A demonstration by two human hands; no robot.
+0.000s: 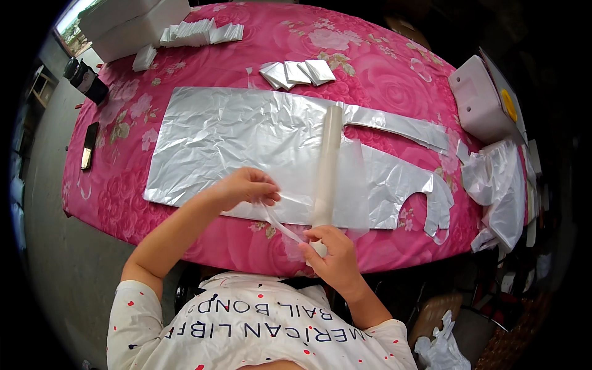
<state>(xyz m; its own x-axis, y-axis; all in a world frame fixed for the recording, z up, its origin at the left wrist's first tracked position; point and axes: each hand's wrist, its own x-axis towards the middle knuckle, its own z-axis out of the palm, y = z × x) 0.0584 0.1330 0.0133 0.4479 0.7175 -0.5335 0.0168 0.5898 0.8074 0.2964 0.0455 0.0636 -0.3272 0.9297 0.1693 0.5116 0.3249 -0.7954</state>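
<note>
A shiny silver plastic sheet with strap-like cut-outs at its right end lies spread before me. Across it rests a pale roll of film, its near end close to the table's front edge. Thin clear film lies under and around the roll. My left hand is closed in a pinch, left of the roll above the sheet's front edge. A narrow white strip of film stretches from it to my right hand. The right fingers pinch the strip's other end beside the roll's near end.
Folded silver packets lie beyond the sheet, with several more beside a white foam box at far left. A dark bottle and a phone are on the left. White plastic bags and a white container stand right.
</note>
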